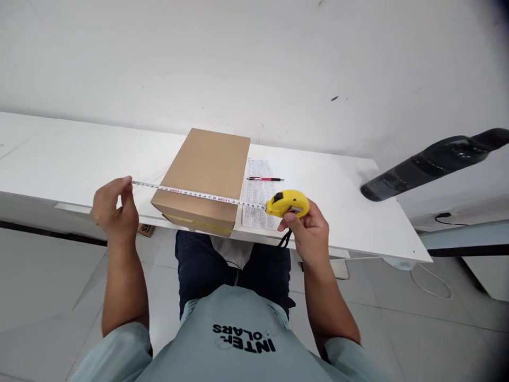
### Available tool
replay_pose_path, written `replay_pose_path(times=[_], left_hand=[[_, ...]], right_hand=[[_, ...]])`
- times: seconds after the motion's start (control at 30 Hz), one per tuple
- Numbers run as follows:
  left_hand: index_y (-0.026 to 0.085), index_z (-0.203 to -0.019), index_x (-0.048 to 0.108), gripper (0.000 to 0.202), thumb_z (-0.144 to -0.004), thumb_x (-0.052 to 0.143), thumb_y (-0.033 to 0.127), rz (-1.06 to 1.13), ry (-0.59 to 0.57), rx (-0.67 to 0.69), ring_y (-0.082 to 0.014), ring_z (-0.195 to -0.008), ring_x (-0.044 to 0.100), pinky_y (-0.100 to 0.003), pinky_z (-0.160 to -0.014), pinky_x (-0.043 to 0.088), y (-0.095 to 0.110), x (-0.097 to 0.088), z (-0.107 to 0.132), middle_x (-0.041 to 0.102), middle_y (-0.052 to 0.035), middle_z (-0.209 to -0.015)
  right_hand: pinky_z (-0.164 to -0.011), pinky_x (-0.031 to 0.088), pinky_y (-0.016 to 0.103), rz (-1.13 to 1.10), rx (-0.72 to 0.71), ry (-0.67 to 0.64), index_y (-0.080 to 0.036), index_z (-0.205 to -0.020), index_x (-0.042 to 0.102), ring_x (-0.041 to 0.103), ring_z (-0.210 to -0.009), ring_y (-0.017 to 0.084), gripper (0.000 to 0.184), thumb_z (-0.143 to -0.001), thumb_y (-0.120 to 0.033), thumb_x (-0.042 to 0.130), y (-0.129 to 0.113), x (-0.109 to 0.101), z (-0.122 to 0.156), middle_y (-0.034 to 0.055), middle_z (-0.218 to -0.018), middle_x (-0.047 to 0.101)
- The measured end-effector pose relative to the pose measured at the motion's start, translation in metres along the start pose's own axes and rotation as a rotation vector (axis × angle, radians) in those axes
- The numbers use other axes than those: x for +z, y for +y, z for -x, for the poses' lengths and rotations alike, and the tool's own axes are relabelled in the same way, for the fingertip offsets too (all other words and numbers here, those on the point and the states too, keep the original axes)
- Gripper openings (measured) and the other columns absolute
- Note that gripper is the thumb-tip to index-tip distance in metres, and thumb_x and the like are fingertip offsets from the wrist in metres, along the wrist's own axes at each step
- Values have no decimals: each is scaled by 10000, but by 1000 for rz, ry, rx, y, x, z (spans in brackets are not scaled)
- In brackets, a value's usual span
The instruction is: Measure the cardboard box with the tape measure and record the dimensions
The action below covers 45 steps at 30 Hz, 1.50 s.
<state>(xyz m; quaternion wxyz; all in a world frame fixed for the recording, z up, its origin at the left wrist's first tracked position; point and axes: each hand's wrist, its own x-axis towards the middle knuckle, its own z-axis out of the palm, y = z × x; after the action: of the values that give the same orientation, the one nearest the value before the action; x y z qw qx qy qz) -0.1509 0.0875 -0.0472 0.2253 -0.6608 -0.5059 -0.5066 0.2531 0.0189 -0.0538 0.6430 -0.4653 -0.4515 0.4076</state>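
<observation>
My right hand grips a yellow tape measure, its black wrist strap hanging below. The white blade is drawn out to the left, over a closed brown cardboard box. At the far end, my left hand pinches the blade's tip between thumb and forefinger, to the left of the box. Whether the blade touches the box top I cannot tell. Right of the box lies a paper with handwriting, partly under the tape measure. A red and black pen rests on that paper.
The white table runs along a white wall. A dark bottle stands near its right end. Below the front edge are my legs, a small brown box on the left and white cables on the right.
</observation>
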Motion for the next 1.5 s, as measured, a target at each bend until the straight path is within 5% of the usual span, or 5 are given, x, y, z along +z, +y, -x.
replay_pose_path(times=[0.6, 0.83, 1.0, 1.17, 1.5], left_hand=[[298, -1476, 537, 646, -892, 740, 488, 280, -403, -27, -279, -1203, 619, -463, -1021, 560, 35, 0, 13, 638, -92, -1316], [372, -1199, 730, 386, -864, 793, 193, 213, -156, 97, -195, -854, 691, -368, -765, 583, 38, -29, 15, 719, -13, -993], [385, -1536, 394, 790, -878, 787, 194, 380, -207, 263, -160, -672, 651, -365, -765, 589, 104, -39, 24, 752, 61, -822], [216, -1369, 500, 498, -933, 738, 249, 644, -328, 429, -101, -647, 643, -307, -927, 557, 183, -4, 44, 746, 44, -811], [204, -1379, 576, 546, -933, 682, 501, 149, -264, 118, -364, -1371, 532, -582, -1208, 306, 209, 29, 39, 653, -172, -1387]], right_hand=[[-566, 571, 303, 113, 67, -208, -305, -1386, 606, 562, -632, 137, 577, -856, -413, 806, 8, 31, -5, 21, -961, 664], [-465, 522, 257, -18, 107, -148, -286, -1348, 614, 490, -563, 98, 649, -769, -425, 874, -4, 21, -2, 13, -948, 648], [-390, 403, 239, -122, 214, -179, -241, -1235, 683, 436, -481, 81, 621, -719, -511, 900, 5, 0, 22, 13, -833, 674], [-406, 381, 251, -171, 325, -299, -249, -1239, 694, 401, -453, 75, 641, -710, -549, 896, 14, -1, 48, 1, -782, 663], [-529, 446, 256, -359, 321, 95, -271, -1188, 697, 479, -606, 119, 455, -837, -555, 756, 38, -16, 54, 18, -908, 645]])
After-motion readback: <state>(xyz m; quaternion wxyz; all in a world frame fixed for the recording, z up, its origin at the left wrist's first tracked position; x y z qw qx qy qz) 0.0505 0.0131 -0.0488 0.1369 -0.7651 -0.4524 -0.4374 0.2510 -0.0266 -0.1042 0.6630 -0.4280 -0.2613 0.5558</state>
